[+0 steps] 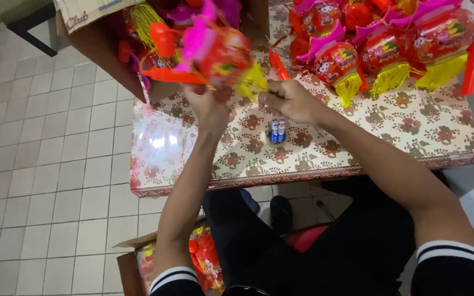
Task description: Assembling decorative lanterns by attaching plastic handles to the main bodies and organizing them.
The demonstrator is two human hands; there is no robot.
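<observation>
My left hand (208, 104) is raised over the table and grips the base of a red and pink toy lantern (215, 52) with a yellow tassel and an orange handle. My right hand (291, 100) is closed into a loose fist beside it, fingers curled around something small that I cannot make out. Two small batteries (277, 131) lie on the table just below my right hand.
The table (412, 137) has a floral cloth under clear plastic. Several finished lanterns (390, 49) lie along its far right side. An open cardboard box (111, 38) with more lanterns stands at the far left. Another box (138, 263) of lanterns sits on the tiled floor by my knee.
</observation>
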